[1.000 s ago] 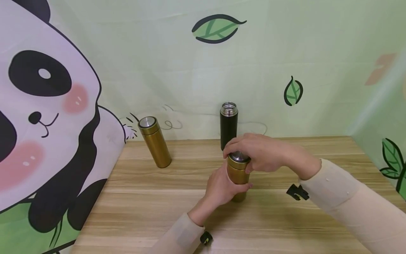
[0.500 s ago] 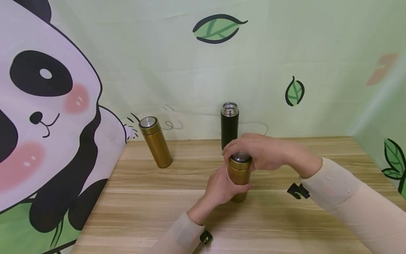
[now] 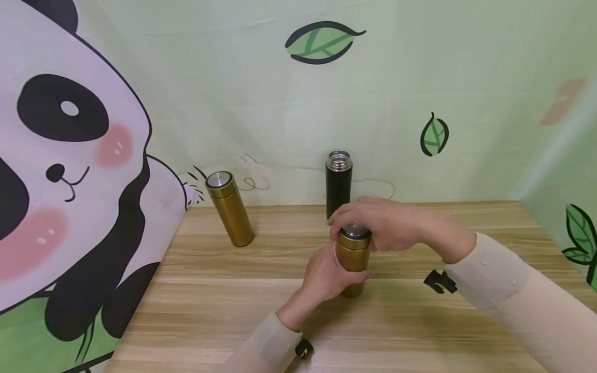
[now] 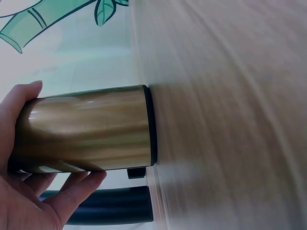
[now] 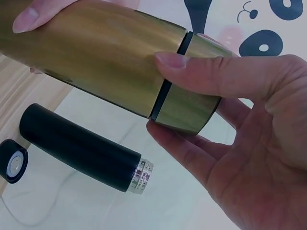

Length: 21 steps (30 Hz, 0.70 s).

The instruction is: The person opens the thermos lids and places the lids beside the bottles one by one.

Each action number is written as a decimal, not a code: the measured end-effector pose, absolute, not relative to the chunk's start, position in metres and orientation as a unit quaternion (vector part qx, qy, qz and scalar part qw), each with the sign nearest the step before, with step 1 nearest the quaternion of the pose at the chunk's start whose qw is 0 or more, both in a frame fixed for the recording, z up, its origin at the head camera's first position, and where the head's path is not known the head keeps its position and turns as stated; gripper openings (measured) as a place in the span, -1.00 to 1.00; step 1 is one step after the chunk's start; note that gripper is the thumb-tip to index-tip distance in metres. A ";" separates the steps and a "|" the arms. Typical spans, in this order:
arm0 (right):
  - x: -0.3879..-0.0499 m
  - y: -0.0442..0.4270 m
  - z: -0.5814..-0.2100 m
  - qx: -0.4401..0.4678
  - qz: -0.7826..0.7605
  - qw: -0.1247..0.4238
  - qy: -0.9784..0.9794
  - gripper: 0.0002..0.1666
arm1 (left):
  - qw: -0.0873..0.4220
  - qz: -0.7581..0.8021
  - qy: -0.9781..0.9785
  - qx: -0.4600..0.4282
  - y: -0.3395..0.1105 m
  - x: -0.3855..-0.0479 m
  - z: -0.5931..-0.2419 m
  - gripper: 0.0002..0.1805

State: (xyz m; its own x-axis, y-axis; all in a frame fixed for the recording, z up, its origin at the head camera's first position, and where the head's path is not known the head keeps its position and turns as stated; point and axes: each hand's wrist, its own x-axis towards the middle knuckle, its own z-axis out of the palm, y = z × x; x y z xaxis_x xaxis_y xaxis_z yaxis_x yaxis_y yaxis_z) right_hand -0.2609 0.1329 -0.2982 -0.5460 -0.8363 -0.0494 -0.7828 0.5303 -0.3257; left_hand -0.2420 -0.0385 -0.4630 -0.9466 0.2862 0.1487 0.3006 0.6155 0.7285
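Note:
A gold vacuum flask stands upright on the table, its base on the wood in the left wrist view. My left hand grips its body, thumb on one side and fingers on the other. Around the flask's cap curl the fingers and thumb of my right hand. A dark band shows between cap and body in the right wrist view. Behind my hands stands a black flask with a bare metal neck. A black lid lies near its base, hidden in the head view.
A second gold flask, its cap on, stands upright at the back left of the wooden table. A printed cloth wall with a panda and leaves closes the back and sides.
My right hand has turned slightly about the cap, and its thumb has gone out of sight in the head view. The left hand and the flasks stay put.

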 end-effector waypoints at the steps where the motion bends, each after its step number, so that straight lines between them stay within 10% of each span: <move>1: -0.260 0.133 -0.298 -0.462 -0.135 0.103 0.870 -0.11 | 0.007 -0.407 -0.899 -0.161 -0.038 -0.242 -0.463 -0.14; 21: -0.247 0.122 -0.288 -0.306 -0.042 0.044 0.950 0.08 | 0.010 -0.400 -0.903 -0.154 -0.036 -0.242 -0.465 -0.16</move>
State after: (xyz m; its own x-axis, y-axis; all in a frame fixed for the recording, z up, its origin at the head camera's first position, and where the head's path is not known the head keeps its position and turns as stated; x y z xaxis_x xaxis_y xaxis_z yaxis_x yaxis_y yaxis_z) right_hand -0.2466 0.1217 -0.2877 -0.8093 -0.5846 -0.0569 -0.5772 0.8095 -0.1073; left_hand -0.2422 -0.0358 -0.4654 -0.9521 0.2708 0.1417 0.2870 0.6325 0.7195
